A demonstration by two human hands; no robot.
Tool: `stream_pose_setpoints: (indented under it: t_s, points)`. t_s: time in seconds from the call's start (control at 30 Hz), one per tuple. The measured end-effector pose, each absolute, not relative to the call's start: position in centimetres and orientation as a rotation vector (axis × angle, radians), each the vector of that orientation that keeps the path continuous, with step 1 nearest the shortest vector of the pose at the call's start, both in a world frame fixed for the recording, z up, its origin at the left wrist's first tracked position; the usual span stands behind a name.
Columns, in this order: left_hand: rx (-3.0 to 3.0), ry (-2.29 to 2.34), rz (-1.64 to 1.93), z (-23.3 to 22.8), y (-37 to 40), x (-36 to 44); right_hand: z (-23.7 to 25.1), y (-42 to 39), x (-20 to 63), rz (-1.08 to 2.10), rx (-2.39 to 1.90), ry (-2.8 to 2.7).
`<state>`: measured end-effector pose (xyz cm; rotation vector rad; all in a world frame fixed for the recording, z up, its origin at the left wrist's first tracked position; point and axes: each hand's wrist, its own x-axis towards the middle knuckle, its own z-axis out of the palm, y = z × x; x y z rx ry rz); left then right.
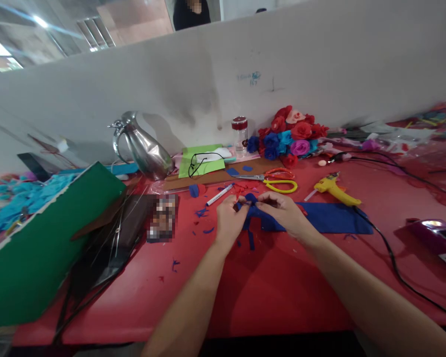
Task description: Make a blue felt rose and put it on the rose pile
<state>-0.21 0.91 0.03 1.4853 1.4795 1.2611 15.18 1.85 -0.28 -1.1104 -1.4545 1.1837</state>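
Observation:
Both my hands meet over the middle of a red table. My left hand (pixel 229 215) is closed, its fingers pinching a small piece of dark blue fabric (pixel 251 198). From the other side my right hand (pixel 282 210) pinches the same piece between thumb and fingertips. A flat strip of blue fabric (pixel 336 218) runs under and past the right hand. Blue scraps (pixel 251 240) lie just below the hands. Beyond them are scissors (pixel 273 181) with red and yellow handles, lying open, and a white marker pen (pixel 220 195).
A yellow glue gun (pixel 336 189) with a black cord lies to the right, a purple device (pixel 440 240) farther right. Fabric roses (pixel 292 134), a lidded jar (pixel 240 134) and a metal jug (pixel 143 146) stand at the wall. Left are a green board (pixel 55 248) and a black bag (pixel 113 243).

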Motion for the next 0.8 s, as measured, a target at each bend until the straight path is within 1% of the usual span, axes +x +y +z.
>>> stream_pose_setpoints:
  t_s: [0.13,0.4,0.57,0.67,0.8]
  points:
    - [1.532,1.505,1.255,-0.16,0.79,-0.19,-0.14,1.85,15.32,1.174,-1.105,-1.471]
    - [1.122,1.218,1.244,0.26,0.69,0.2,0.34,1.75,15.33,1.283,-1.172,-1.396]
    - [1.008,1.18,1.223,0.11,0.91,0.31,0.44,1.77,15.21,1.381,-1.221,-1.293]
    - [1.001,1.213,1.247,-0.02,1.12,0.27,0.25,1.88,15.25,1.35,-1.26,-1.247]
    - [1.037,1.359,1.392,-0.11,1.21,-0.07,-0.1,2.11,15.59,1.192,-1.349,-1.215]
